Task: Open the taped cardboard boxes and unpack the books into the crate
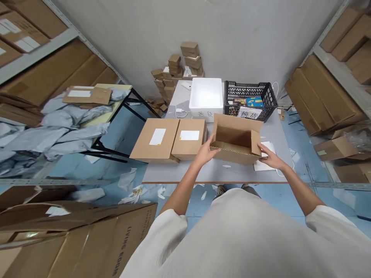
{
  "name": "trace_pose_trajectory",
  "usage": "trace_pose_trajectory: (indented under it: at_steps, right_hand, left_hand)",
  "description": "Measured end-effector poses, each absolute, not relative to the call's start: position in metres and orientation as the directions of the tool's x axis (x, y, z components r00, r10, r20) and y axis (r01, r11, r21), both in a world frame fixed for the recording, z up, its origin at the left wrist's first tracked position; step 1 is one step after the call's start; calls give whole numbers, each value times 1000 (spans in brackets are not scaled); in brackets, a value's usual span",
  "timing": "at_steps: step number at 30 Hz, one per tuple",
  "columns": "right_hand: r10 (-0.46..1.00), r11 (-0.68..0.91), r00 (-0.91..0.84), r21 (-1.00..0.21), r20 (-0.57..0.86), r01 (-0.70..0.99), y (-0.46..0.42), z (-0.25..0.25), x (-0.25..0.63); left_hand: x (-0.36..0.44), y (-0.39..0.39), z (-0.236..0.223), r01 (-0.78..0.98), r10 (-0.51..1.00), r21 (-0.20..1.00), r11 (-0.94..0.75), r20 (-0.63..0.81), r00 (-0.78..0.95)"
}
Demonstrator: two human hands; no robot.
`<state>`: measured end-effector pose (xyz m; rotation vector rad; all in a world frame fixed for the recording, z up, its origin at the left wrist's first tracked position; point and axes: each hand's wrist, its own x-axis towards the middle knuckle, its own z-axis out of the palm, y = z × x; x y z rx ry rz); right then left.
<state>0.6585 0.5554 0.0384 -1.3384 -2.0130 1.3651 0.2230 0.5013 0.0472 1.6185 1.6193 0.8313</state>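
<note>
Hands, left hand (206, 151) and right hand (269, 156), grip opposite sides of open cardboard box (236, 139)

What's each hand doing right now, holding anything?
Left hand: gripping the left end of the open cardboard box.
Right hand: gripping the box's right end flap.

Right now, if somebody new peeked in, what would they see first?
First, the open cardboard box in the middle of the grey table, with the left hand and right hand on its two sides. Just left of it lie two sealed boxes with white labels. Behind stand a white foam box and a black crate.
</note>
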Motion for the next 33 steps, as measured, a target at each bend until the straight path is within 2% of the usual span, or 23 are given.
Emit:
trace_pose_trajectory:
  at_steps: [7,17,22,25,29,33]
  right_hand:
    - [879,127,-462,-877,-116,462,575,46,647]
    - [838,203,-544,-896,-49,395,671,39,610]
    - [826,270,-563,-887,14,375,719,37,592]
    - [835,304,-548,-869,47,389,743,25,578]
    - [866,270,-497,-890,56,369,761,2,565]
    - [914,183,-405,-916,24,357,760,-12,567]
  left_hand:
    - [219,518,62,517,999,856,-22,6,33]
    - [201,556,75,577,996,816,46,8,-92]
    - [187,578,72,619,990,785,41,52,-132]
    - [182,595,61,596,986,799,76,30,-166]
    - [181,614,42,511,970,845,156,-32,-243]
    - [181,617,34,507,953,857,93,71,-295]
